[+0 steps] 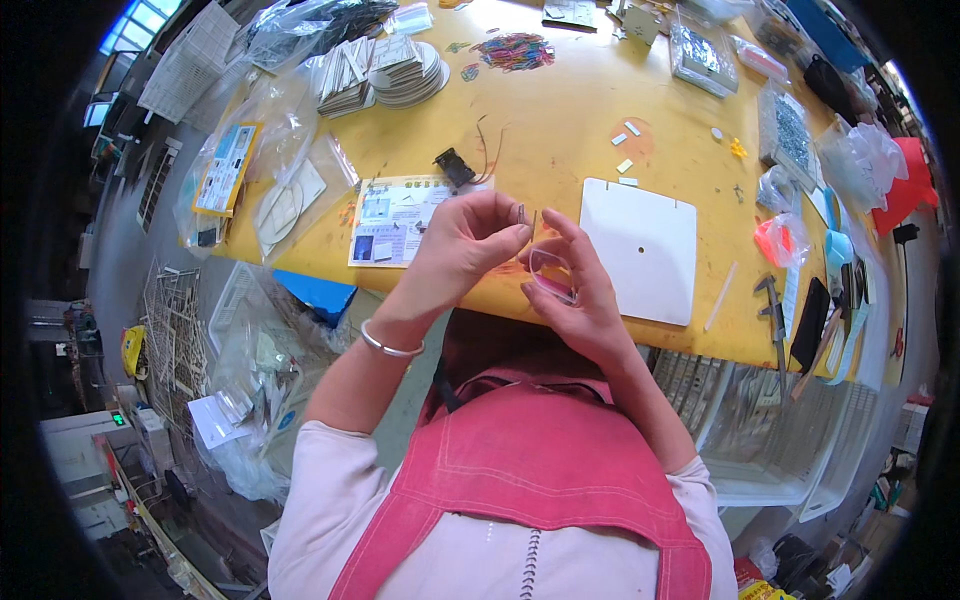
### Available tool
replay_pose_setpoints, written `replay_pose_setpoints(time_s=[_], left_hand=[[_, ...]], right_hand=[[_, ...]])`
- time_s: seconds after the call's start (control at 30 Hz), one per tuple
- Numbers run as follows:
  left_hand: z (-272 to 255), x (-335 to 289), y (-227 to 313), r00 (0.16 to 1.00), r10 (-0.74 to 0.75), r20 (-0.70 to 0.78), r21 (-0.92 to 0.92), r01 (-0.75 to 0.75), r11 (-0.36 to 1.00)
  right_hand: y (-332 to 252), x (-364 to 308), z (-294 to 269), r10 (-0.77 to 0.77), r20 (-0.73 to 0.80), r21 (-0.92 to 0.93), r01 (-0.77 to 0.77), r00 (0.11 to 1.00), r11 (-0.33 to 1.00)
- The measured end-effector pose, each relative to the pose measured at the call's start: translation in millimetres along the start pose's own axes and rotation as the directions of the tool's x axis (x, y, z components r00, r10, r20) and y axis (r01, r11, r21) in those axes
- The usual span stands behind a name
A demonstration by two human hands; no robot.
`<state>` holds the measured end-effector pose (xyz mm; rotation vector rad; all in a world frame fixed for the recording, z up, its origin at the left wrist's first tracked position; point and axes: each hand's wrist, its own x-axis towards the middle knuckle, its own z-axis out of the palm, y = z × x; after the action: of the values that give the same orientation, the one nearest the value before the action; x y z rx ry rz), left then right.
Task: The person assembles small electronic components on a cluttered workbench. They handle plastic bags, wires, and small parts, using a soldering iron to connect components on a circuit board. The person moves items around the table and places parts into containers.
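Over the near edge of the yellow table, my left hand (470, 240) is closed, thumb and forefinger pinching a small, thin, metallic-looking piece (521, 214). Its exact kind is too small to tell. My right hand (585, 300) is beside it, fingers curled round a clear, rounded plastic piece (552, 276). The right fingertips come close to the pinched piece; whether they touch it I cannot tell. Beyond my left hand, a black component with thin wires (455, 167) lies on a printed sheet (390, 225). To the right of my hands is a flat white board (640, 255) with a small hole.
Stacked pale flat pieces (405, 75) and colourful small parts (513, 51) sit at the back. On the right are a clear box of screws (785, 130), calipers (772, 315) and blue tape (838, 248). Bagged round pieces (290, 205) lie left. Plastic crates (770, 470) stand below the table edge.
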<state>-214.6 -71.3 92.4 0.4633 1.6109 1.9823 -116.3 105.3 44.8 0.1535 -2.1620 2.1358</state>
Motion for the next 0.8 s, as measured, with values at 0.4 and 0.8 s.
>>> replay_pose_setpoints(time_s=[0.4,0.8], left_hand=[[47.5,-10.9,-50.9,0.867,0.378,-0.326,0.356,-0.258,0.898],[54.6,-23.9,-67.1,0.685,0.713,-0.147,0.712,-0.427,0.557]], right_hand=[[6.0,1.3,3.8,-0.066,-0.089,-0.06,0.06,0.994,0.996],[8.0,-4.3,9.9,-0.05,-0.1,0.007,0.051,0.994,0.999]])
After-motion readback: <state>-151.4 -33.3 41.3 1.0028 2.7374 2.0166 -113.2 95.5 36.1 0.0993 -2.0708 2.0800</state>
